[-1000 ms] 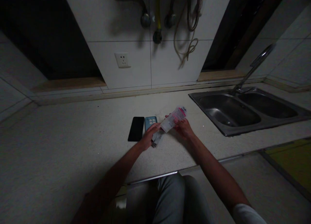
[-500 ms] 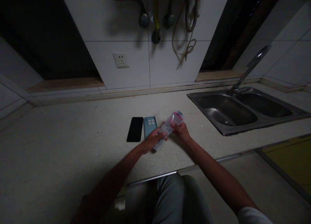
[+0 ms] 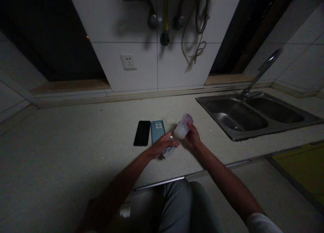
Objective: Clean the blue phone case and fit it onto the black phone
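My right hand point(image 3: 192, 135) is closed on a whitish packet with a pink end point(image 3: 182, 127), tilted up above the counter. My left hand point(image 3: 163, 145) grips a clear plastic piece point(image 3: 170, 150) with a small dark tip low down. The two pieces are close together; whether they still join is not clear. Beside my left hand lies a light blue phone case point(image 3: 157, 130) with round camera holes, its lower end partly covered by the hand. To the left of the case rests a black phone point(image 3: 142, 133), screen side up.
A steel double sink point(image 3: 243, 116) with a faucet point(image 3: 263, 67) is set into the counter point(image 3: 76, 142) at the right. Behind stands a tiled wall with a power socket point(image 3: 128, 62), pipe fittings point(image 3: 165, 38) and a knotted cord point(image 3: 196, 54). The counter's front edge borders my legs.
The single packet held by both hands now shows as two pieces, one in each hand. My right hand has turned its piece more upright. The phone and case lie as before.
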A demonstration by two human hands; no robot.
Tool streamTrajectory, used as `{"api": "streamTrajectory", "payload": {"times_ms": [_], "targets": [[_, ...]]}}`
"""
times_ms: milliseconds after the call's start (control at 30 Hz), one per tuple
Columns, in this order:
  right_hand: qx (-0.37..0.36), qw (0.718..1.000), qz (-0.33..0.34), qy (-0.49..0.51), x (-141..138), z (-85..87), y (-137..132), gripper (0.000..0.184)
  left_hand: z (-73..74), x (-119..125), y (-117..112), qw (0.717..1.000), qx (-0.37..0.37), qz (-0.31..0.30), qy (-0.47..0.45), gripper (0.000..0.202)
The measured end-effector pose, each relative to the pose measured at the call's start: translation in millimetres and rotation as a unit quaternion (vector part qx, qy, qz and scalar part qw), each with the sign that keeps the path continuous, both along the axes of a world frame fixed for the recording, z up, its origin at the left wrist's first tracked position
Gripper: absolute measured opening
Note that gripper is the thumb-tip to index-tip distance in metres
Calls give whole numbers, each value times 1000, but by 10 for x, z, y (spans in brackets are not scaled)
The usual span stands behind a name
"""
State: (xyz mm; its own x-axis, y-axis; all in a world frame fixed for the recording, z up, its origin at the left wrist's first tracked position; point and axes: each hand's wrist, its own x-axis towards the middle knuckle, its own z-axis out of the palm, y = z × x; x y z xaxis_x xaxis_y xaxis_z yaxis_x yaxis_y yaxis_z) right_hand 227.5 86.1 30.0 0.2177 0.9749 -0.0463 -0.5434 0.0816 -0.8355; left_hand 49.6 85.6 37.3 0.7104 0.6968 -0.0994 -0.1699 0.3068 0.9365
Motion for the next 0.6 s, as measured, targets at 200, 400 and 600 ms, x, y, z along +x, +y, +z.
{"api": "streamTrajectory", "payload": {"times_ms": [200, 400, 600], "targets": [[21, 999, -29, 0, 144, -40, 63, 54, -9, 20, 22, 995, -90, 18, -42, 52], [48, 992, -108, 52, 296, -27, 142, 44, -108, -46, 195, 981, -122, 131, -74, 69], [62, 990, -129, 20, 245, 26, 120, 46, -144, -43, 219, 975, -142, 145, -89, 71]]}}
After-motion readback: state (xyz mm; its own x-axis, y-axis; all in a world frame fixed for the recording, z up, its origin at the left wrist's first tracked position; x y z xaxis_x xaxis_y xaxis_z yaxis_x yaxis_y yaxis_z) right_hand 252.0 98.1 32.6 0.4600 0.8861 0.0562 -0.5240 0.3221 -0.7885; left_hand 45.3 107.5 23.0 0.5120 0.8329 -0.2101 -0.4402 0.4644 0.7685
